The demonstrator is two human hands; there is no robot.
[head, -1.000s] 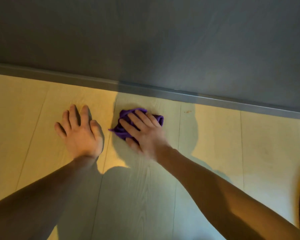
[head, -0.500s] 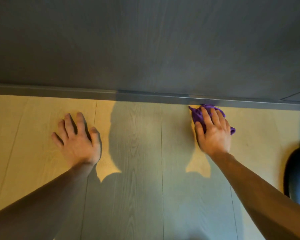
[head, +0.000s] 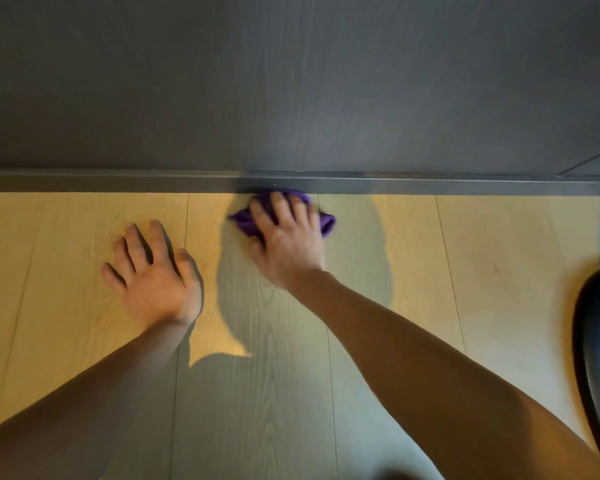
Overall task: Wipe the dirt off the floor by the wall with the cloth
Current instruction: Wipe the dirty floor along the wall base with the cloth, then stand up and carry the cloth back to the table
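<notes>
— Since the purple cloth (head: 327, 223) is bunched right up against the baseboard (head: 465, 186), which hand has it?

— The right hand (head: 288, 237), fingers spread, pressing it flat on the floor (head: 499, 254). The cloth's longer side runs along the wall (head: 291, 81).

— And the other?

— The left hand (head: 153, 275) rests open on the boards, gripping nothing, just beside and nearer us. I see no containers, nor any dirt clearly.
</notes>
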